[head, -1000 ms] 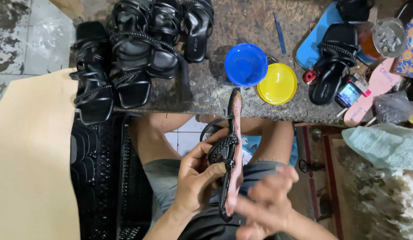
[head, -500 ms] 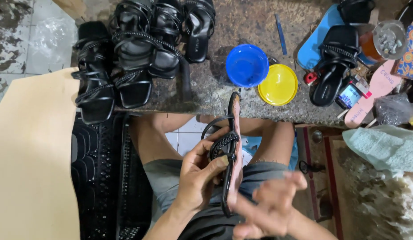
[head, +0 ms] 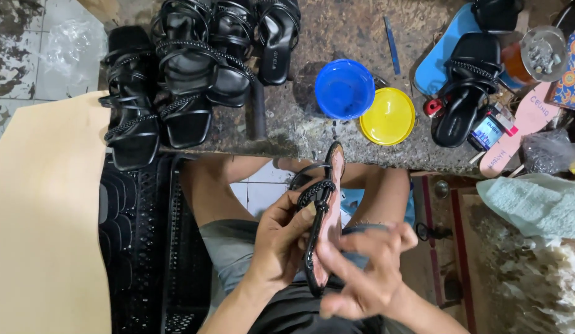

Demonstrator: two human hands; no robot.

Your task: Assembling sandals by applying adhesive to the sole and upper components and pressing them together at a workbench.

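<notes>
Head view, one frame. I log the left hand point(head: 281, 238) closed around a black strappy sandal with a pinkish underside point(head: 324, 216), held on edge over the lap, toe pointing away toward the bench. Thumb and fingers pinch the braided strap near the sole's edge. The right hand point(head: 365, 272) lies against the pink underside lower down, fingers spread loosely and pressing on the sole rather than wrapped around it.

Progress, as I judge it: the strap is already seated on this sandal and the sole looks to be getting pressed on. A heap of finished-looking black strappy sandals point(head: 182, 68) sits at the far left of the rough stone bench point(head: 337, 25), so much of the batch seems done. One more black sandal point(head: 464, 86) lies at the right of the bench on a blue insole-shaped board point(head: 439, 52), and a loose pink insole point(head: 525, 124) beside it looks unassembled.

Around: round blue plastic bowl point(head: 344, 88) touching a round yellow lid point(head: 387, 115), both just beyond the sandal's toe; a blue pen-like tool point(head: 392, 43); a large tan card sheet point(head: 43, 216) at left; pale green cloth point(head: 535, 204) at right. Nothing blocks the hands; the bench edge is close ahead of the toe.
</notes>
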